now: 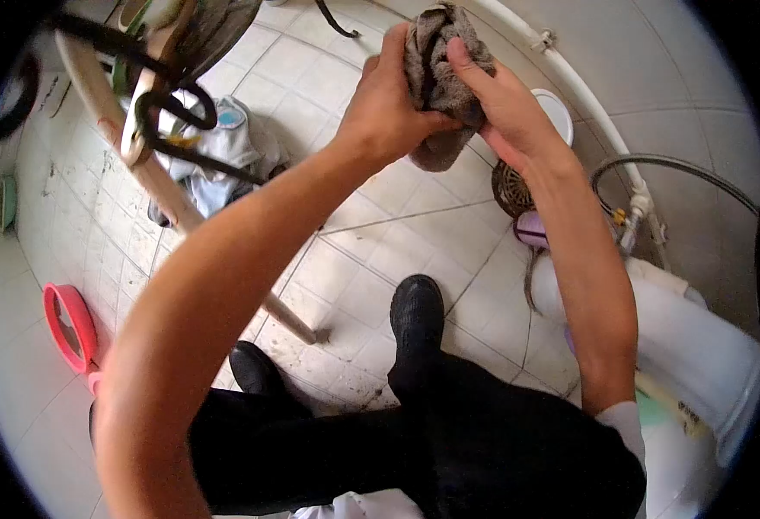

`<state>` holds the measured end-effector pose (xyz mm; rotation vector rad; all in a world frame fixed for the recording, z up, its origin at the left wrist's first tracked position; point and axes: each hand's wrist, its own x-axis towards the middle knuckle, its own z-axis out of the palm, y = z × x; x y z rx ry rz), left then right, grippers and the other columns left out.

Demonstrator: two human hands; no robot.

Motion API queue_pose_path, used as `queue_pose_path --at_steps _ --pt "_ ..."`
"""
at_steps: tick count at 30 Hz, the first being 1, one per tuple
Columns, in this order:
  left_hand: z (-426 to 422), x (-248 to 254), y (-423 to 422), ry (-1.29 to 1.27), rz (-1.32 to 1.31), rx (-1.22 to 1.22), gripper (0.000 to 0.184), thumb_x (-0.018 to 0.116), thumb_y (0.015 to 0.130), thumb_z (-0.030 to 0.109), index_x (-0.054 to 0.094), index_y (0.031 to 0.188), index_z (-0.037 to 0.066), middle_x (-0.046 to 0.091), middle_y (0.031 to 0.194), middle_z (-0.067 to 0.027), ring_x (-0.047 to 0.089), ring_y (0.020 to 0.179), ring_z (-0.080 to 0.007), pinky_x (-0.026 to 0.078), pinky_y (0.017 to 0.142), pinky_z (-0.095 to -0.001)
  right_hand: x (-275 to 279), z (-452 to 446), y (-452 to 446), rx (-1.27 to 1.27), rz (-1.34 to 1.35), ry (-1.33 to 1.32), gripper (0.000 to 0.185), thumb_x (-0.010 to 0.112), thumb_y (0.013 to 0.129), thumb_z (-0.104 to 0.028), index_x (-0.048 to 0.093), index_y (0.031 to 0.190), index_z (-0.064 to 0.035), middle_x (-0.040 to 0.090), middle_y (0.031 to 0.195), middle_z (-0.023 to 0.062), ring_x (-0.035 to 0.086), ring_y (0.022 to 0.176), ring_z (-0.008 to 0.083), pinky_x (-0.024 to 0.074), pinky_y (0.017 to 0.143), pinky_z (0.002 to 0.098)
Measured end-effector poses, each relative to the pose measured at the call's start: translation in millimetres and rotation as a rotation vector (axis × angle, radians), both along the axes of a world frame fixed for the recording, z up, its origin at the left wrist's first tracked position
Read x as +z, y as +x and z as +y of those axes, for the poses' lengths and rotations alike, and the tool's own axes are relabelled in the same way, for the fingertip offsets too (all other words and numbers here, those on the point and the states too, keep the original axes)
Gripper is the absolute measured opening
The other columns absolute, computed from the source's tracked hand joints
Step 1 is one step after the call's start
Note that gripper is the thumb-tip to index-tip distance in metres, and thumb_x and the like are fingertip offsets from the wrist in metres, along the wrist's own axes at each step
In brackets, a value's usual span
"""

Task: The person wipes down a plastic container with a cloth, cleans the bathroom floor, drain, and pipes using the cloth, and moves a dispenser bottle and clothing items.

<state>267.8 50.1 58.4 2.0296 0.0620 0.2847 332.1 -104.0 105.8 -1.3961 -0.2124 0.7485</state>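
A bunched grey-brown cloth is held up in front of me, near the top of the view. My left hand grips it from the left, with fingers wrapped round it. From the right, my right hand holds the same cloth, its thumb pressed on top. The lower end of the cloth hangs a little below both hands, over the tiled floor.
A pile of clothes lies on the tiled floor at left, behind a metal stand. A pink basin is far left. At right are a white toilet, a pipe and a hose.
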Motion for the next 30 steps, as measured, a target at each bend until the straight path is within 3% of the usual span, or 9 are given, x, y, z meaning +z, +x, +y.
queue_pose_path --at_steps 4,7,12,15,18,21,24,27,30 --pt "-7 -43 50 -0.464 0.085 0.119 0.068 0.079 0.081 -0.003 0.048 0.141 0.001 0.066 0.125 -0.0172 0.067 0.113 -0.0295 0.059 0.093 -0.0357 -26 -6 48 0.006 -0.082 0.040 0.055 0.073 0.099 -0.040 0.058 0.134 0.0002 0.067 0.125 0.0079 0.063 0.115 0.0151 0.0491 0.102 0.0329" --pt "-14 -63 92 -0.804 0.024 0.263 0.064 0.075 0.084 -0.006 0.047 0.142 0.001 0.065 0.128 -0.0156 0.067 0.112 -0.0267 0.059 0.092 -0.0346 -54 4 83 -0.052 -0.102 0.051 0.056 0.076 0.097 -0.038 0.059 0.135 0.0001 0.067 0.125 0.0085 0.063 0.115 0.0146 0.0500 0.101 0.0330" --pt "-3 -78 128 -0.914 0.091 0.325 0.069 0.071 0.090 -0.006 0.041 0.151 0.004 0.062 0.133 -0.0153 0.062 0.117 -0.0243 0.052 0.100 -0.0362 -112 23 119 -0.224 0.166 -0.244 0.088 0.070 0.090 -0.067 0.056 0.141 0.0031 0.068 0.127 0.0136 0.067 0.109 0.0225 0.0554 0.089 0.0384" --pt "11 -91 145 -1.119 0.059 0.458 0.068 0.072 0.092 0.000 0.039 0.152 0.005 0.061 0.134 -0.0150 0.061 0.117 -0.0252 0.051 0.100 -0.0377 -125 30 121 -0.263 0.331 -0.105 0.069 0.074 0.094 -0.053 0.059 0.138 -0.0024 0.068 0.128 0.0113 0.067 0.111 0.0235 0.0571 0.090 0.0432" --pt "36 -103 180 -1.142 -0.175 0.537 0.077 0.075 0.096 0.011 0.027 0.155 0.006 0.056 0.137 -0.0159 0.059 0.119 -0.0271 0.050 0.103 -0.0419 -132 66 135 -0.440 0.267 0.210 0.048 0.080 0.093 -0.030 0.065 0.129 -0.0010 0.071 0.122 0.0107 0.068 0.108 0.0233 0.0571 0.090 0.0403" --pt "72 -106 215 -1.019 -0.382 0.331 0.077 0.069 0.099 0.010 0.021 0.158 0.004 0.054 0.139 -0.0174 0.058 0.123 -0.0301 0.048 0.107 -0.0433 -136 113 175 -0.363 0.302 0.499 0.035 0.081 0.091 -0.017 0.069 0.120 -0.0005 0.073 0.118 0.0113 0.070 0.102 0.0243 0.0562 0.090 0.0375" --pt "81 -97 233 -0.932 -0.082 0.457 0.081 0.063 0.103 0.021 0.010 0.164 0.007 0.053 0.141 -0.0200 0.057 0.124 -0.0317 0.049 0.105 -0.0433 -129 137 185 -0.424 0.470 0.637 0.037 0.082 0.087 -0.004 0.068 0.122 0.0000 0.072 0.117 0.0140 0.070 0.101 0.0273 0.0564 0.094 0.0398" --pt "62 -118 242 -0.909 0.075 0.390 0.081 0.061 0.104 0.025 0.009 0.164 0.007 0.052 0.143 -0.0213 0.057 0.124 -0.0317 0.050 0.104 -0.0436 -138 128 179 -0.651 0.531 0.608 0.034 0.075 0.095 -0.005 0.063 0.127 -0.0003 0.068 0.126 0.0155 0.066 0.114 0.0297 0.0569 0.098 0.0426" --pt "-13 -108 213 -0.710 0.255 0.318 0.060 0.055 0.100 0.018 0.028 0.150 -0.002 0.052 0.142 -0.0273 0.055 0.127 -0.0388 0.045 0.109 -0.0459 -151 69 150 -0.801 0.537 0.423 0.051 0.069 0.099 -0.017 0.050 0.146 -0.0079 0.057 0.145 0.0126 0.058 0.128 0.0289 0.0508 0.106 0.0448"
